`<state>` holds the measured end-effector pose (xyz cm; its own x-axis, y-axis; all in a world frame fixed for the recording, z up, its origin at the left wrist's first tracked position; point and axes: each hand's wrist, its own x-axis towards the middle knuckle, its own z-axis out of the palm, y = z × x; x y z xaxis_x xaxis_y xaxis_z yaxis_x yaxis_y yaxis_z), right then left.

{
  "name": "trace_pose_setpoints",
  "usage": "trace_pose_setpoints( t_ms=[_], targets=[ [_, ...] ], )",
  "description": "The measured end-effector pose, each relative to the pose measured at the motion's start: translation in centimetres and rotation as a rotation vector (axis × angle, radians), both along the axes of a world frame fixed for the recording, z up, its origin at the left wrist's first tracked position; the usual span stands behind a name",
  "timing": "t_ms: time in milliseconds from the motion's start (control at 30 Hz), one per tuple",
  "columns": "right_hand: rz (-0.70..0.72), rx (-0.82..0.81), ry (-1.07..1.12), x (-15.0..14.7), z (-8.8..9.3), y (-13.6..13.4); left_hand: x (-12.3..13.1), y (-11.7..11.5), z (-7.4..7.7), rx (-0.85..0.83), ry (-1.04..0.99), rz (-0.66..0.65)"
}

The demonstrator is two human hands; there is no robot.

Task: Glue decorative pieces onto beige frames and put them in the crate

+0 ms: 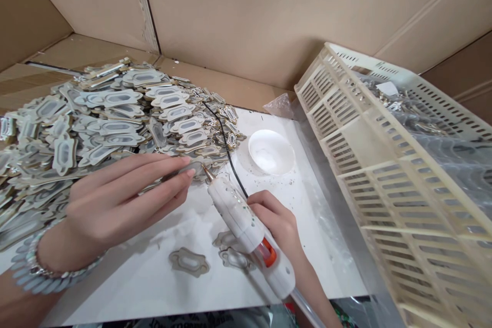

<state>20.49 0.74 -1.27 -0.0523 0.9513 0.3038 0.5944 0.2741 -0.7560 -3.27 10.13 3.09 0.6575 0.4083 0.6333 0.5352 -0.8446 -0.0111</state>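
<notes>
My right hand [279, 223] is wrapped round a white hot glue gun [236, 210], whose metal tip points up and to the left. Between the fingertips of my left hand [128, 200] is a small flat frame-shaped plate [197, 168], mostly hidden by the fingers. The gun's tip meets or almost meets this plate; I cannot tell which. On the white board below the hands lies one loose plate [189, 261] with a scalloped outline. A couple more plates [235, 258] lie partly behind the gun.
A large heap of similar plates [119, 97] fills the left and back. A black cord [229, 156] runs from the heap towards the gun. Right of it stands a white bowl [271, 152]. A cream slatted crate [369, 174] holding plastic-wrapped parts borders the right. Cardboard walls [238, 15] stand behind.
</notes>
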Motion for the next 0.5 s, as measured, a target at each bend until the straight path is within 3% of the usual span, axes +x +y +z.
trace_pose_setpoints(
  t_ms=[167, 500],
  targets=[
    [0.006, 0.009, 0.009, 0.03, 0.05, -0.01, -0.27, 0.49, -0.19, 0.069, 0.024, -0.085],
    [-0.004, -0.012, 0.034, -0.11, 0.27, -0.05, -0.66, 0.95, -0.29, 0.126, -0.023, -0.102]
  ],
)
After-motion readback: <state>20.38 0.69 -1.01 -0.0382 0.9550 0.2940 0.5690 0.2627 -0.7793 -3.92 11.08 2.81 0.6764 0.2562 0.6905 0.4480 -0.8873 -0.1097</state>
